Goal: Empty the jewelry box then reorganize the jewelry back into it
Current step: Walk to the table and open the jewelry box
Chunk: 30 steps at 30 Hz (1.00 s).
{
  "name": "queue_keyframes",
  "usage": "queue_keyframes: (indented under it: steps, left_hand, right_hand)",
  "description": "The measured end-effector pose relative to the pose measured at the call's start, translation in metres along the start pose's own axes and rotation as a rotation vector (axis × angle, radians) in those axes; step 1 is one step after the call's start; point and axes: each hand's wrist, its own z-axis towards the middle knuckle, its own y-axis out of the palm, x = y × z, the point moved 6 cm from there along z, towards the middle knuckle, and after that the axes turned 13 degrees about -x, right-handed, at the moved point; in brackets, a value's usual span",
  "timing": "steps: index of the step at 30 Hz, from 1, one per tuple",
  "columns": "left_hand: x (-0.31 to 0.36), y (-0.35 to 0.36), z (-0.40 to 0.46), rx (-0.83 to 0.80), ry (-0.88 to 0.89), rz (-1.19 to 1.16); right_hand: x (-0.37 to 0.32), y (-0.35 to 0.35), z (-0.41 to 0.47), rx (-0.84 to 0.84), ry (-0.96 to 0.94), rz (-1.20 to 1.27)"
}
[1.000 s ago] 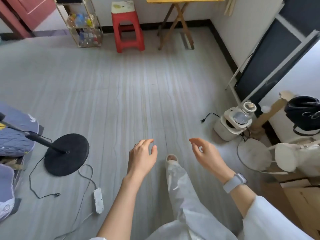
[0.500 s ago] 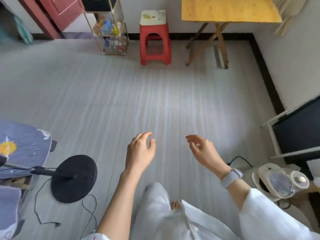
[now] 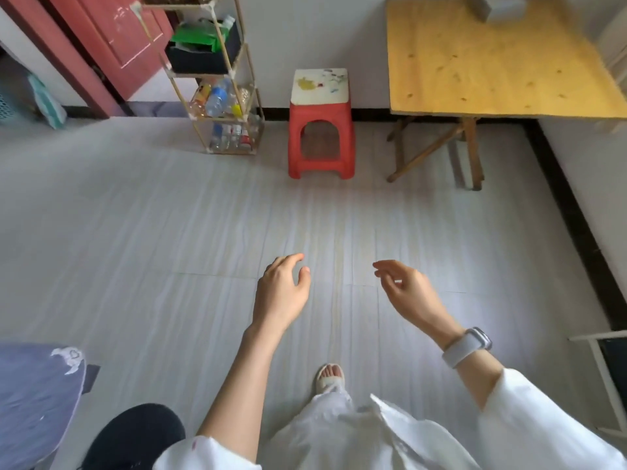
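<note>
A grey box (image 3: pixel 498 6) stands at the far edge of the yellow wooden folding table (image 3: pixel 488 62), cut off by the top of the view; I cannot tell whether it is the jewelry box. No jewelry shows. My left hand (image 3: pixel 281 290) hangs over the floor with loosely curled fingers and holds nothing. My right hand (image 3: pixel 407 290), with a grey watch on its wrist, is also held out, fingers apart and empty. Both hands are well short of the table.
A red plastic stool (image 3: pixel 320 130) stands by the wall left of the table. A wire shelf rack (image 3: pixel 220 79) with bottles is further left, beside a red door (image 3: pixel 101 35). A black round stand base (image 3: pixel 135 435) and a blue cushion (image 3: pixel 34 401) lie at the lower left.
The view has swung up and forward: the table, stool and rack are nearer and larger. The appliance at the right has left the view. Both hands stay open and empty.
</note>
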Motion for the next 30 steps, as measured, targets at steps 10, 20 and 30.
queue_keyframes:
  steps: [10, 20, 30]
  left_hand:
    - [0.061, -0.011, 0.226, -0.145, 0.099, 0.016]
    - [0.128, -0.059, 0.471, -0.124, 0.081, 0.009]
    - [0.163, -0.109, 0.666, -0.092, 0.107, -0.037]
  right_hand:
    - [-0.012, -0.108, 0.183, 0.139, 0.079, 0.046]
    - [-0.048, -0.227, 0.416, 0.11, 0.067, 0.026]
    - [-0.092, -0.302, 0.598, 0.115, 0.05, 0.039]
